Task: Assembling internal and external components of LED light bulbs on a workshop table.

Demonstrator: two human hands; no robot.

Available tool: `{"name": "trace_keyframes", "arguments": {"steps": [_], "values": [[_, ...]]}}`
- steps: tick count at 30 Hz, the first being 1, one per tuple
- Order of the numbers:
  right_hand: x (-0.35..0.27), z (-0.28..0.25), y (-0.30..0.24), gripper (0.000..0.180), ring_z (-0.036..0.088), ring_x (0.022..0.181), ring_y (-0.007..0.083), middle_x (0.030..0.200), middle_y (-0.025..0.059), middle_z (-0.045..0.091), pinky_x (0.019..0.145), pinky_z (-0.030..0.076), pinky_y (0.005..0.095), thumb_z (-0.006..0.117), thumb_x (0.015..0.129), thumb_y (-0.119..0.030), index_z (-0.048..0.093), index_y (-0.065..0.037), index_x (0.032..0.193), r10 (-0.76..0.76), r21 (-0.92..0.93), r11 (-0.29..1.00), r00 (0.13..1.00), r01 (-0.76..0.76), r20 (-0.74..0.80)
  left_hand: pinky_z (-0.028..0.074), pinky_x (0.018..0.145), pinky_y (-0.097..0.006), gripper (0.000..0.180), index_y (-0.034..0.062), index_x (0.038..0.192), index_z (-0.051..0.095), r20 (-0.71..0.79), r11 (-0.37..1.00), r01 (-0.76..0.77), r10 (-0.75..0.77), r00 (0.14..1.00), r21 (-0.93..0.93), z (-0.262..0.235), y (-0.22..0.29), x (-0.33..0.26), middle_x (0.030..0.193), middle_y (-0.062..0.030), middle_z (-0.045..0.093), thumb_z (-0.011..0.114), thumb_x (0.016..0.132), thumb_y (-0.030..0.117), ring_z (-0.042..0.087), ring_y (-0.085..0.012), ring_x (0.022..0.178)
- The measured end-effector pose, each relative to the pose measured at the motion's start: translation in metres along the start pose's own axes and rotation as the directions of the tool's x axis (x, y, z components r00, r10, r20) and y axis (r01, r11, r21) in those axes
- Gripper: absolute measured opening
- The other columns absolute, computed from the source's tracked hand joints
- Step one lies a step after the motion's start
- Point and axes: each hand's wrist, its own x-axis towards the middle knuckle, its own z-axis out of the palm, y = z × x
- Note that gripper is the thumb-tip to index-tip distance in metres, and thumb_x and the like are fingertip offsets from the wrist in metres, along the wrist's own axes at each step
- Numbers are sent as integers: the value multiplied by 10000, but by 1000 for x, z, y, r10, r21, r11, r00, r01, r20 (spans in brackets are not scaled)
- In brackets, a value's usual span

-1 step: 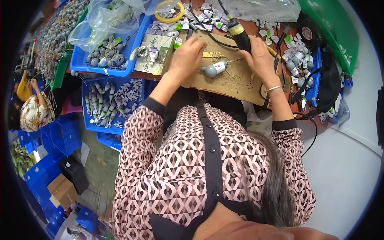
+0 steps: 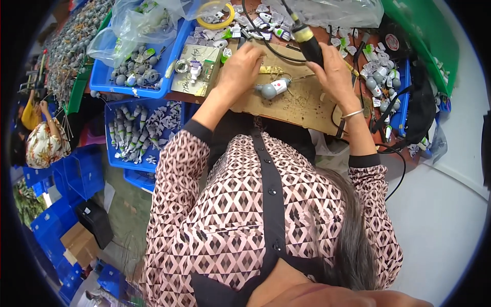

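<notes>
In my right hand [image 2: 336, 77] is a corded tool [image 2: 308, 45] with a thick black handle and a yellow band; my fingers are wrapped round it. Its working end cannot be made out clearly. A small white device with a grey ball end [image 2: 276, 88] lies on the brown cardboard [image 2: 302, 110] between my hands. Beside that device, a thin metal rod [image 2: 303, 76] points toward it. My left hand [image 2: 239, 69] is over the board's left side, fingers bent together; whatever is in them is hidden.
Left of the board stands a block [image 2: 179, 84] carrying a wire coil and a small white part. Blue trays [image 2: 130, 92] of grey-balled parts flank the board. White casings [image 2: 255, 25] and a yellow tape ring [image 2: 202, 21] lie behind. A person [image 2: 47, 140] sits far left.
My right hand and the black tool have shifted very slightly up. My left hand has edged slightly up and left. The white device stays in place on the cardboard.
</notes>
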Motion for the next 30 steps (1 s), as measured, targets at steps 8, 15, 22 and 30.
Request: {"name": "trace_keyframes", "arguments": {"steps": [8, 15, 22, 30], "values": [[25, -47, -25, 422, 580, 837, 158, 965, 86, 583, 877, 456, 305, 692, 873, -253, 524, 4, 1163, 82, 912, 409, 997, -33, -1, 509, 709, -441, 173, 58, 873, 621, 131, 949, 114, -158, 979, 292, 34, -17, 28, 912, -123, 604, 674, 808, 209, 629, -346, 827], [41, -52, -73, 446, 580, 784, 109, 1006, 45, 580, 665, 475, 247, 666, 897, -202, 475, -38, 1265, 370, 985, 150, 919, 84, -135, 476, 594, -380, 80, 42, 894, 577, -62, 996, -31, 26, 998, -78, 9, -3, 8, 818, -117, 599, 641, 848, 59, 597, -287, 662], [39, -40, -108, 471, 574, 709, 151, 960, 92, 532, 661, 501, 292, 618, 926, -332, 411, -18, 1211, 325, 887, 210, 826, 412, -461, 472, 540, -288, 309, 43, 1046, 561, -117, 980, 53, -76, 990, -193, 7, 19, -48, 816, -46, 643, 709, 781, -17, 581, -181, 590], [28, -42, -132, 812, 576, 715, 167, 961, 104, 494, 630, 525, 297, 694, 851, -439, 252, -13, 1382, 391, 901, 202, 812, 384, -433, 477, 556, -305, 408, 73, 1121, 545, -107, 976, -17, -7, 994, -218, 16, 30, -51, 818, -42, 651, 719, 760, -8, 594, -195, 622]]}}
